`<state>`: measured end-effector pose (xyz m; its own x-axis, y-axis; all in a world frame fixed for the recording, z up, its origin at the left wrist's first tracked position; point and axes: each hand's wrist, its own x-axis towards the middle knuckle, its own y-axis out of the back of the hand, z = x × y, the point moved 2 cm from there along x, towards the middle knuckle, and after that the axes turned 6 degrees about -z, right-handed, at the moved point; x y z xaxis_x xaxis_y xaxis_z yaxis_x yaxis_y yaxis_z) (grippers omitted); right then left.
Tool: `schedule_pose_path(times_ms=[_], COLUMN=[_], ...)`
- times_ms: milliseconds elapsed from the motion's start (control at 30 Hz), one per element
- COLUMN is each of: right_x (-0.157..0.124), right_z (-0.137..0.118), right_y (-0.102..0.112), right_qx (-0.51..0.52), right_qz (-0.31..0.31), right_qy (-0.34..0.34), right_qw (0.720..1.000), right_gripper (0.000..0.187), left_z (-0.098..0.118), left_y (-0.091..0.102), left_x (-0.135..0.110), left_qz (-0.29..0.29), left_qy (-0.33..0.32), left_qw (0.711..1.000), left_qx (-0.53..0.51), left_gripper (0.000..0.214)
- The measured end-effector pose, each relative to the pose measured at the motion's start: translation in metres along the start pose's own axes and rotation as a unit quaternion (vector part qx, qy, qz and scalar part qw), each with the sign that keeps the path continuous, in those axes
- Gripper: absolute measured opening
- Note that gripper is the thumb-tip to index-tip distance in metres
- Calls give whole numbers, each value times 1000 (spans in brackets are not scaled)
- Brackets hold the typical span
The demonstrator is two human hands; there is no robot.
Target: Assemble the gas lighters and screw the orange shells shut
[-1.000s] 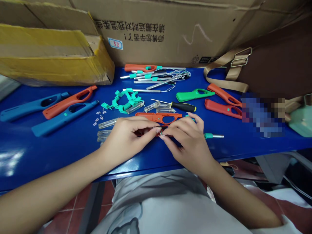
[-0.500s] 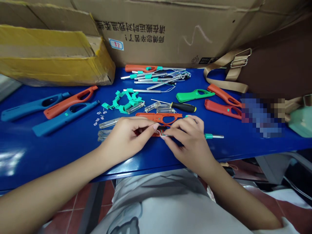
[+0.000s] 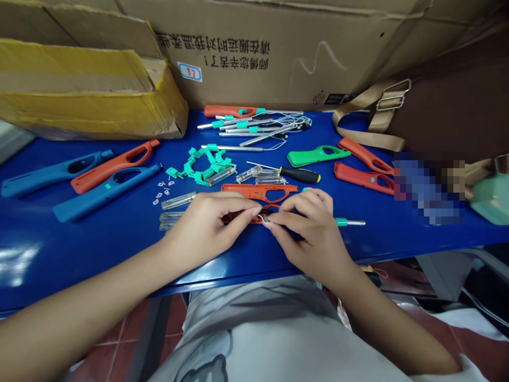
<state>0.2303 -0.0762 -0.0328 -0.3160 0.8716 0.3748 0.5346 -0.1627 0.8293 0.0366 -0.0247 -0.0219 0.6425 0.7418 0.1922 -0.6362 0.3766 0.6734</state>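
Observation:
My left hand [image 3: 209, 225] and my right hand [image 3: 312, 233] meet fingertip to fingertip over an orange lighter shell [image 3: 238, 218] lying near the front of the blue table [image 3: 99, 233]. Both hands pinch at small parts and thin wires at the middle of that shell; most of it is hidden under my fingers. A metal tube with a teal collar [image 3: 349, 222] sticks out to the right from under my right hand. A second orange shell half [image 3: 258, 190] lies just behind my fingers.
Blue and orange lighter shells [image 3: 103, 175] lie at left, green [image 3: 316, 155] and red shells [image 3: 363, 178] at right. Teal clips [image 3: 202, 165], clear tubes [image 3: 177, 201], a black-handled screwdriver [image 3: 298, 174] and metal rods [image 3: 254, 126] fill the middle. Cardboard boxes [image 3: 278, 48] and a brown bag [image 3: 449, 101] stand behind.
My fingertips have shifted slightly on the shell, the right thumb and forefinger closing in on the wires. The hands stay in the same place and nothing else has moved.

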Motion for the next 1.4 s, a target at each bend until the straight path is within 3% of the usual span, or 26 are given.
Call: schedule_pose_path(times_ms=[400, 567, 733, 800, 933, 1400], right_x=[8, 15, 18, 20, 21, 22], right_z=[2, 6, 8, 10, 17, 20], right_y=[16, 13, 12, 13, 13, 12], right_qx=[40, 38, 33, 17, -31, -97], right_qz=[21, -37, -72, -81, -99, -90], right_qy=[-31, 10, 19, 35, 62, 119], right_qw=[999, 999, 997, 996, 993, 984], right_gripper=[4, 6, 9, 10, 16, 18], left_z=[2, 3, 5, 5, 1, -2], left_y=[0, 0, 0, -1, -4, -3], left_x=[3, 3, -1, -3, -4, -3], left_qz=[13, 14, 33, 18, -7, -21], left_qy=[-30, -43, -29, -33, -49, -29], left_qw=[999, 999, 999, 997, 993, 993], left_qx=[2, -15, 32, 62, 107, 114], left_gripper=[15, 14, 18, 27, 24, 27])
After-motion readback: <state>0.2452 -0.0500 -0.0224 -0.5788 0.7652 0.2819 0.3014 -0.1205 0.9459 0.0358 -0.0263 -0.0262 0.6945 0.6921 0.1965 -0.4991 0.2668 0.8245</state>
